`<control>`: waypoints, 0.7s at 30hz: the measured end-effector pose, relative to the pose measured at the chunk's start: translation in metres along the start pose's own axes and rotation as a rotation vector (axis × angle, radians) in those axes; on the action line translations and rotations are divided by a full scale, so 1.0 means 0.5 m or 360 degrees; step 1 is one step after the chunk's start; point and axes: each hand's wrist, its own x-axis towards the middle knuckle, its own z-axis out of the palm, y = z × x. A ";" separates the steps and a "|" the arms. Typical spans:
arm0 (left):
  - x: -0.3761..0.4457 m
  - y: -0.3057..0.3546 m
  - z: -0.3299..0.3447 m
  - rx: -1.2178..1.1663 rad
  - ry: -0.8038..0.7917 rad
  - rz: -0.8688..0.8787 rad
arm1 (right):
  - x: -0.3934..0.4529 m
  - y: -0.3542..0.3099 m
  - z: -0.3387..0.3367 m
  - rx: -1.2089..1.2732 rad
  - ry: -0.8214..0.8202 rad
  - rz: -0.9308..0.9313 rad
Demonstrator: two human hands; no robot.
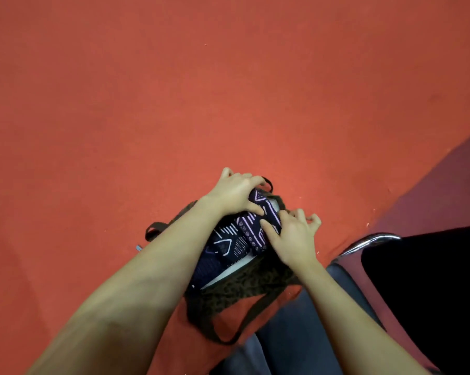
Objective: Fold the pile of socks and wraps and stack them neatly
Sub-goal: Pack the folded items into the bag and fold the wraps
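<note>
Socks (244, 234), dark with pink and white lines, sit bunched in a spotted brown bag (244, 290) at the lower middle of the frame. Left hand (236, 193) grips their top with curled fingers. Right hand (293, 236) presses their side, fingers bent. Red floor (147, 104) lies all around. A chair (374, 239) stands at lower right.

the floor (174, 90) is orange-red carpet, a darker maroon band (445, 185) at its right edge. the bag (236, 290) is brown with dark spots. the folded fabric (244, 234) is dark navy with pink and white line patterns.
</note>
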 end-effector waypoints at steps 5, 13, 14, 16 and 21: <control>-0.018 0.010 0.058 -0.0219 0.0168 -0.0153 | 0.000 0.026 0.028 0.0081 0.0022 0.0162; -0.052 -0.002 0.092 -0.0269 0.0276 -0.0207 | 0.125 0.047 0.043 0.0455 -0.0323 -0.0074; -0.056 0.000 0.093 -0.0284 0.0303 -0.0215 | 0.135 0.051 0.044 0.0417 -0.0395 -0.0145; -0.063 0.005 0.093 -0.0321 0.0355 -0.0229 | 0.150 0.059 0.047 0.0289 -0.0433 -0.0283; -0.060 0.006 0.082 -0.0162 0.0393 -0.0162 | 0.178 0.047 0.057 0.0328 0.0014 -0.0335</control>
